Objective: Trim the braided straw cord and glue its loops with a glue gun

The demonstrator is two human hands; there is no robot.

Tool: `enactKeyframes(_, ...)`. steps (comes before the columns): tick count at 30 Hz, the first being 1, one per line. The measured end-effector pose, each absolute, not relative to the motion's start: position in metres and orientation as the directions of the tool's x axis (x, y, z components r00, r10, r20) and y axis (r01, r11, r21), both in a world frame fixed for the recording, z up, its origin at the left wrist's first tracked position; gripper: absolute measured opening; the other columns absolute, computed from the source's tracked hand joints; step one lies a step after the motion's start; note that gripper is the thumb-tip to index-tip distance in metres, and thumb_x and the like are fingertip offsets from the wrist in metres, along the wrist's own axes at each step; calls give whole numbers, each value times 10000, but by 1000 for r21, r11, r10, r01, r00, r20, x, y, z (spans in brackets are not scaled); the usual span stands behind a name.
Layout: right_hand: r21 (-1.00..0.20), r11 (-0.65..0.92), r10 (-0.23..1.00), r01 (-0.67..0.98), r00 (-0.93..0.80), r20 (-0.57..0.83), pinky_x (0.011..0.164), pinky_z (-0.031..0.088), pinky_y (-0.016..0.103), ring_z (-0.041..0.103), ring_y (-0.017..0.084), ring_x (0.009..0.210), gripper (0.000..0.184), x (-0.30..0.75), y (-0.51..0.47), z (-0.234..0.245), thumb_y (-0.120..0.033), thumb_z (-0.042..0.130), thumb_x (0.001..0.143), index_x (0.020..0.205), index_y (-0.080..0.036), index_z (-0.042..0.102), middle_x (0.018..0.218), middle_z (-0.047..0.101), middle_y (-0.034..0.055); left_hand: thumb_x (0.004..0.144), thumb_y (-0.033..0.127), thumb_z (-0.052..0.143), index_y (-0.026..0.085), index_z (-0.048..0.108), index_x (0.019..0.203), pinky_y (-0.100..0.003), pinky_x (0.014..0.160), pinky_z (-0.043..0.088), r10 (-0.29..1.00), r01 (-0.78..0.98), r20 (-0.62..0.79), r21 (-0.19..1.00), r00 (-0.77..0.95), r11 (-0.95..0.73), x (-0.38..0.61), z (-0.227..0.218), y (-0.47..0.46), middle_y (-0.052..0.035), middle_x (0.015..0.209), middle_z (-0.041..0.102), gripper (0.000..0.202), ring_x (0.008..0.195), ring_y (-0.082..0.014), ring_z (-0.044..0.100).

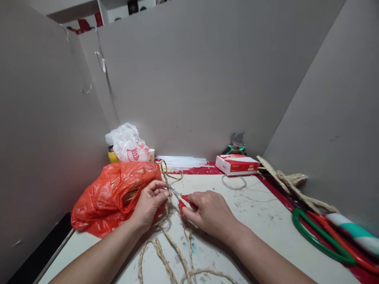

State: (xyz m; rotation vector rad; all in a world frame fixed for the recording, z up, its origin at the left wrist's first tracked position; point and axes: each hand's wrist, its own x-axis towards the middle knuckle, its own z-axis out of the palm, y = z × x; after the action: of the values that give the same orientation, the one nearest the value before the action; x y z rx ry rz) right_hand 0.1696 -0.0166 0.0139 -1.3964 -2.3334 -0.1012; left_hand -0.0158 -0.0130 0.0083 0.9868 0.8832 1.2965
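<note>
Grey partition walls (207, 79), white stained worktable (266, 213), red edge (275, 189)

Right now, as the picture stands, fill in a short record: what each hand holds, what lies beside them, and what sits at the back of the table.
Left hand: pinches the rope by the blades
Right hand: grips the red-handled scissors, blades at the rope
Beside the left hand: red plastic bag
Back of the table: red and white box, clear sticks
Right edge: green and red hoops
</note>
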Motion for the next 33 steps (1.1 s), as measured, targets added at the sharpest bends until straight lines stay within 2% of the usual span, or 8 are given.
enactKeyframes(9,-195,551,805,811,-455,381,521,210,262,501,116,500,271,172,-13,8,-312,509,816,579,-197,568,563,635,-8,722,210,707,154,551,825,-169,546,438,986,-462,-88,875,145,146,-16,11,-14,-20,737,654,195,580,-75,580)
enactKeyframes(15,-188,583,781,790,-480,400,543,233,260,497,113,511,272,174,-11,4,-276,488,833,585,-196,564,566,624,-15,656,174,760,136,589,864,-185,523,467,980,-499,-112,848,165,181,-18,15,-12,-14,675,648,272,525,-77,569)
enactKeyframes(20,-171,537,782,826,-412,467,569,253,264,480,123,524,236,176,-11,7,-288,515,790,579,-186,547,573,601,0,652,162,766,119,633,934,-164,521,467,986,-512,-103,845,128,155,-19,17,-12,-21,689,666,314,517,-65,571)
enactKeyframes(27,-132,488,814,863,-395,426,649,291,287,531,159,631,203,174,-13,9,-375,541,774,719,-185,589,695,644,24,690,121,728,95,654,1009,-162,543,478,982,-521,-121,834,145,180,-18,19,-13,-39,693,668,329,528,-68,579)
enactKeyframes(33,-128,473,830,872,-392,398,658,288,298,553,165,650,204,174,-12,7,-369,528,786,734,-187,601,710,660,25,747,54,640,92,615,1065,-178,552,495,953,-567,-192,769,232,293,-20,15,-11,-43,709,649,322,558,-80,592)
